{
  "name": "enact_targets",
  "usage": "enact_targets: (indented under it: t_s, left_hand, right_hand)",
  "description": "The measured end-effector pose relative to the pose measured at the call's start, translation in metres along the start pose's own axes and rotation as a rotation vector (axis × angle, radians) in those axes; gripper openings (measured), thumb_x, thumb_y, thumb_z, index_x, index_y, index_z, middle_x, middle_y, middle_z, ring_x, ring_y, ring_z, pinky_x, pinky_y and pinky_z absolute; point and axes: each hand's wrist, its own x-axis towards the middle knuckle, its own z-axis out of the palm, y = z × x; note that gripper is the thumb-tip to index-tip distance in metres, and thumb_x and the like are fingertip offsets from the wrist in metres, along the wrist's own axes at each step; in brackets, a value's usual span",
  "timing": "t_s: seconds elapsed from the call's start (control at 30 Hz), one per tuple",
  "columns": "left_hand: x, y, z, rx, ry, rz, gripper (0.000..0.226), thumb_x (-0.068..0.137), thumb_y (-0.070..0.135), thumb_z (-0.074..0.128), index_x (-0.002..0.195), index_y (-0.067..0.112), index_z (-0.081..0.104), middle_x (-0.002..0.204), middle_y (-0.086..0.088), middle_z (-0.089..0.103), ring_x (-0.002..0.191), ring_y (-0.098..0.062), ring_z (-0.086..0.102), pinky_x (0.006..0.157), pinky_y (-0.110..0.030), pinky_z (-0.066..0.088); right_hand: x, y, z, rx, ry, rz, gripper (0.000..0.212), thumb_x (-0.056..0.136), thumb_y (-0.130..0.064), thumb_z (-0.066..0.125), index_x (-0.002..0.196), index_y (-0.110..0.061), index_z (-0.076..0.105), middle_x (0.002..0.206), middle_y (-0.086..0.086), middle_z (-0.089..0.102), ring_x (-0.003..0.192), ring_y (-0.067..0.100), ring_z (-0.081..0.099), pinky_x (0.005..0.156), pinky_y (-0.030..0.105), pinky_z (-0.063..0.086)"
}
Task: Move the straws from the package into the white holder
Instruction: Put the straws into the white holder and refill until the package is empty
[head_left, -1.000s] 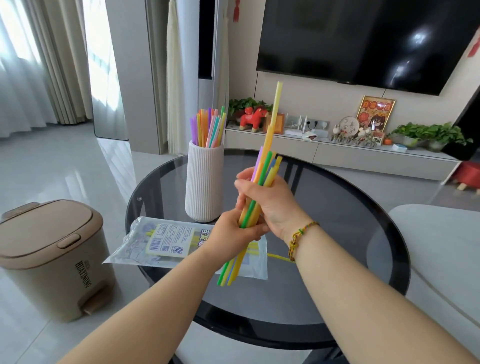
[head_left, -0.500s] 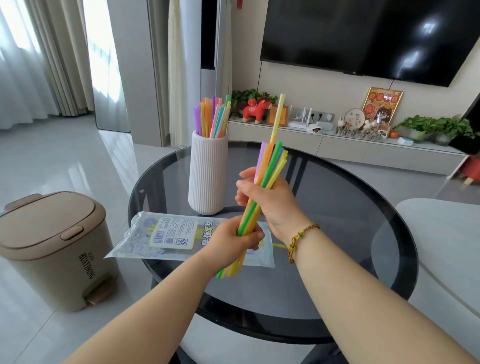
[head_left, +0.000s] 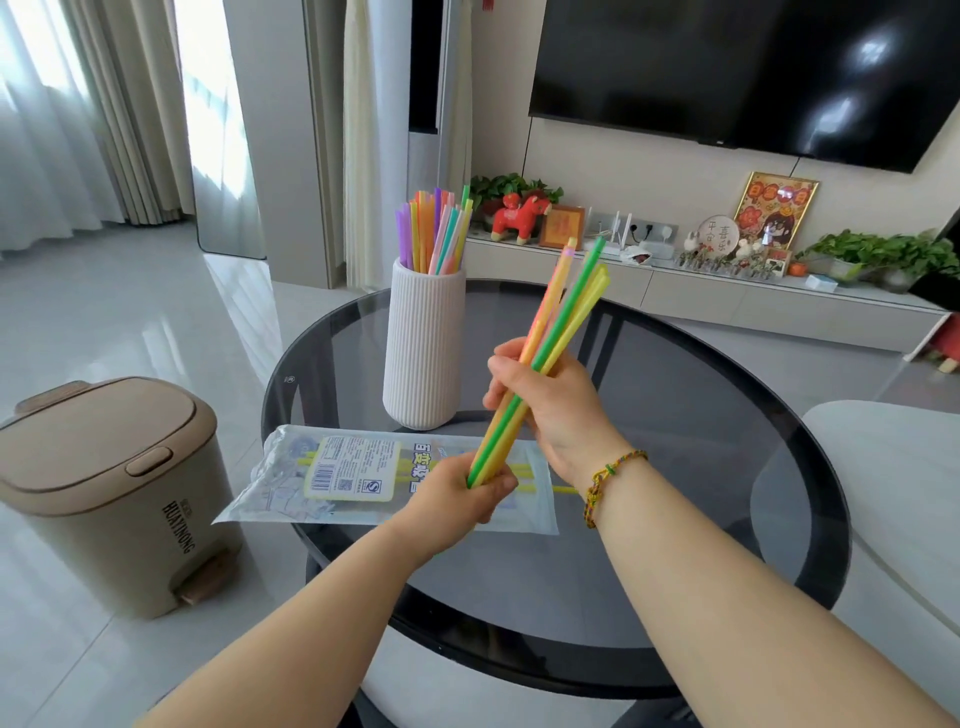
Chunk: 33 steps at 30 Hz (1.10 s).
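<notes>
A bundle of coloured straws (head_left: 563, 317), yellow, green and orange, slants up to the right above the table. My left hand (head_left: 462, 496) grips its lower end and my right hand (head_left: 550, 410) is closed around its middle. The ribbed white holder (head_left: 423, 348) stands upright on the table behind and left of my hands, with several straws (head_left: 436, 231) sticking out of it. The clear plastic package (head_left: 332, 475) lies flat under my hands, a few yellow straws still showing inside it.
The round dark glass table (head_left: 701, 431) bears everything. A beige pedal bin (head_left: 109, 493) stands on the floor to the left. A pale seat (head_left: 893, 467) is at the right. A TV shelf with plants and ornaments (head_left: 727, 260) runs along the back wall.
The tall yellow straw that stuck out above the bundle has come down level with the others. The bundle's lower ends are now gathered inside my left hand. The bundle tilts more to the right.
</notes>
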Motion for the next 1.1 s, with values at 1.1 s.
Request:
enact_targets:
  t_s: [1.1]
  left_hand:
    - [0.13,0.087,-0.162,0.291,0.36,0.103,0.028,0.089,0.025,0.05,0.11,0.011,0.062,0.091,0.0,0.059,0.075,-0.004,0.051,0.079,-0.025,0.037]
  right_hand:
    - [0.151,-0.069,0.054,0.349,0.208,-0.193,0.034,0.092,-0.014,0.045,0.058,-0.014,0.044,0.037,-0.006,0.046,0.038,0.01,0.055,0.058,0.03,0.049]
